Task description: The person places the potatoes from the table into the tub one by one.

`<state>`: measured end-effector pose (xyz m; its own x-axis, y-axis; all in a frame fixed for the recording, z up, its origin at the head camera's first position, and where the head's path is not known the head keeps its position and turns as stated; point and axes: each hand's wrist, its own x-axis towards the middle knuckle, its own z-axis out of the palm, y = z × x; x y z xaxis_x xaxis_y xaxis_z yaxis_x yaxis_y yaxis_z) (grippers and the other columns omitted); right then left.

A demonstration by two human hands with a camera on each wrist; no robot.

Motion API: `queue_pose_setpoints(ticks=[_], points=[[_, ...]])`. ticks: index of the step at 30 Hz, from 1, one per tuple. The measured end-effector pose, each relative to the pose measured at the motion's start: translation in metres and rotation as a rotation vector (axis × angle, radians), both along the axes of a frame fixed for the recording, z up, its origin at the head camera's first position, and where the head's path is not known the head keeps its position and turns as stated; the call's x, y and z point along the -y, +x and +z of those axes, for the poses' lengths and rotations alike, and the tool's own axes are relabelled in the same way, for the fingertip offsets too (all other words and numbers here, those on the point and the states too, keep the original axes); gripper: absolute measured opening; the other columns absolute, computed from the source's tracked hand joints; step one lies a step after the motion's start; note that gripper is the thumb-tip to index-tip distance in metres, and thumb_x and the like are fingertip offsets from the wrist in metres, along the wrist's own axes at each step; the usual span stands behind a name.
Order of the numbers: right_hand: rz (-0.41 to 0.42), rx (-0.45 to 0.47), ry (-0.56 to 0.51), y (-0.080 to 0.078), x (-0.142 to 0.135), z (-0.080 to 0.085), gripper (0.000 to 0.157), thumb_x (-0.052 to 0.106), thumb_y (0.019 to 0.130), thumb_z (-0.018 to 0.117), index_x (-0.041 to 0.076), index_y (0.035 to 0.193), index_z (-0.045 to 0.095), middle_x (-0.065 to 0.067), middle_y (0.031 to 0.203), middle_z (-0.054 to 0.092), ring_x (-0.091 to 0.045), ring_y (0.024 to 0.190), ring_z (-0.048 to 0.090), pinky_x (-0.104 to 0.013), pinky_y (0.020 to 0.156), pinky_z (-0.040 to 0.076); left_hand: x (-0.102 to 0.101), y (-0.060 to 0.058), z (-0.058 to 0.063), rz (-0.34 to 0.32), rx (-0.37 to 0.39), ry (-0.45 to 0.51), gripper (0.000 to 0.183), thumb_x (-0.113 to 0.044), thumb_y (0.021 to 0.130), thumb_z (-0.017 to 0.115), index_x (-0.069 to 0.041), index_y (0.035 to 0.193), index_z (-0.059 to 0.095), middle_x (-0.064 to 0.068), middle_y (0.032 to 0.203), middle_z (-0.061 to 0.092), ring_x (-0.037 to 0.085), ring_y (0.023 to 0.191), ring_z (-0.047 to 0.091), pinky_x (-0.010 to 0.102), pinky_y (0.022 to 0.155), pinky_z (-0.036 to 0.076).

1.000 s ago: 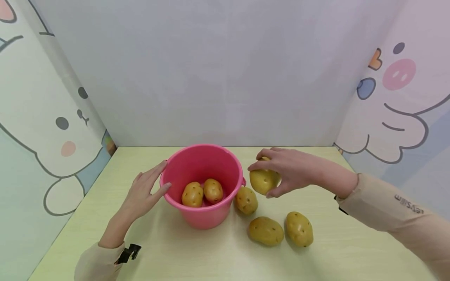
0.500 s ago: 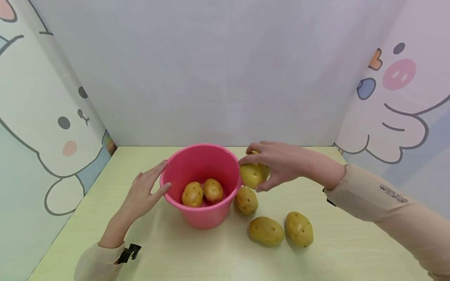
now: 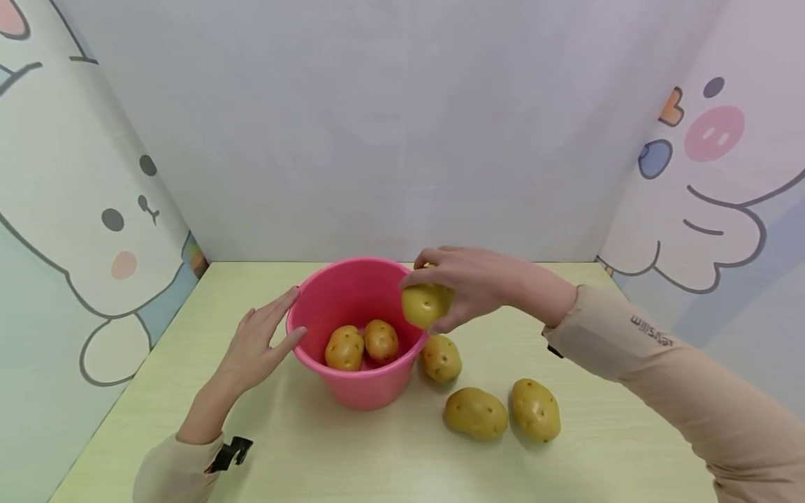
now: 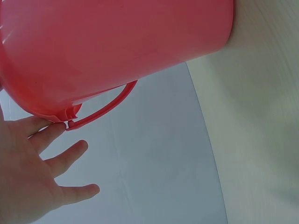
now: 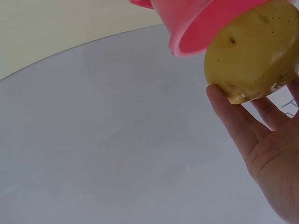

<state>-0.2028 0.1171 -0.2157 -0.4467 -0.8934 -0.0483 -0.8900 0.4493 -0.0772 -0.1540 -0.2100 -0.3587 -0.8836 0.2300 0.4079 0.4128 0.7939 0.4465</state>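
Observation:
A pink bucket (image 3: 371, 388) stands on the table with two potatoes inside, one on the left (image 3: 344, 348) and one on the right (image 3: 381, 341). My right hand (image 3: 474, 283) grips another potato (image 3: 428, 305) over the bucket's right rim. In the right wrist view this potato (image 5: 254, 51) sits between thumb and fingers, overlapping the bucket's mouth. My left hand (image 3: 254, 346) rests against the left rim with fingers extended. The left wrist view shows its fingertips by the handle joint, with the red-pink handle (image 4: 105, 108) hanging beside the wall.
Just right of the bucket lies one potato (image 3: 441, 359). Nearer the front are two more, an oblong one (image 3: 476, 413) and an upright-lying one (image 3: 535, 410). The pale wood table (image 3: 302, 461) ends at a grey-white backdrop (image 3: 402, 140), with cartoon-printed panels on both sides.
My right hand has carried its potato leftward and slightly up, from right of the bucket to over its right rim. The left hand, bucket and other potatoes have stayed in place.

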Motion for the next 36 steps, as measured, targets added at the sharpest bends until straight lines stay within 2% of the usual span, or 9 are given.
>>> queue_pose_setpoints(ticks=[10, 20, 28, 36], points=[[0.002, 0.030, 0.015, -0.006, 0.022, 0.002, 0.056, 0.041, 0.071, 0.066, 0.023, 0.122, 0.052, -0.001, 0.113, 0.047, -0.012, 0.095, 0.045, -0.024, 0.073, 0.043, 0.001, 0.000, 0.000, 0.002, -0.002, 0.002, 0.068, -0.027, 0.079, 0.063, -0.012, 0.137, 0.031, 0.014, 0.135, 0.036, 0.035, 0.119, 0.033, 0.065, 0.090, 0.017], [-0.028, 0.057, 0.074, -0.013, 0.048, 0.007, 0.057, 0.043, 0.070, 0.067, 0.024, 0.122, 0.051, -0.001, 0.109, 0.047, -0.012, 0.091, 0.046, -0.024, 0.071, 0.043, 0.001, 0.000, 0.001, 0.002, -0.007, 0.002, 0.068, -0.033, 0.081, 0.061, -0.012, 0.138, 0.031, 0.014, 0.135, 0.036, 0.035, 0.119, 0.033, 0.065, 0.090, 0.018], [-0.068, 0.080, 0.109, -0.018, 0.066, 0.010, 0.059, 0.043, 0.070, 0.068, 0.026, 0.123, 0.050, 0.001, 0.107, 0.046, -0.011, 0.091, 0.046, -0.022, 0.069, 0.043, 0.001, 0.000, 0.001, 0.000, -0.006, 0.002, 0.069, -0.025, 0.078, 0.064, -0.011, 0.137, 0.031, 0.014, 0.135, 0.036, 0.035, 0.119, 0.033, 0.066, 0.089, 0.018], [-0.113, 0.088, 0.151, -0.024, 0.082, 0.009, 0.060, 0.046, 0.069, 0.067, 0.027, 0.124, 0.049, 0.003, 0.108, 0.046, -0.009, 0.091, 0.045, -0.019, 0.068, 0.043, -0.001, 0.001, 0.002, -0.001, 0.008, 0.001, 0.069, -0.025, 0.079, 0.064, -0.011, 0.138, 0.030, 0.014, 0.135, 0.036, 0.035, 0.120, 0.032, 0.065, 0.090, 0.017]])
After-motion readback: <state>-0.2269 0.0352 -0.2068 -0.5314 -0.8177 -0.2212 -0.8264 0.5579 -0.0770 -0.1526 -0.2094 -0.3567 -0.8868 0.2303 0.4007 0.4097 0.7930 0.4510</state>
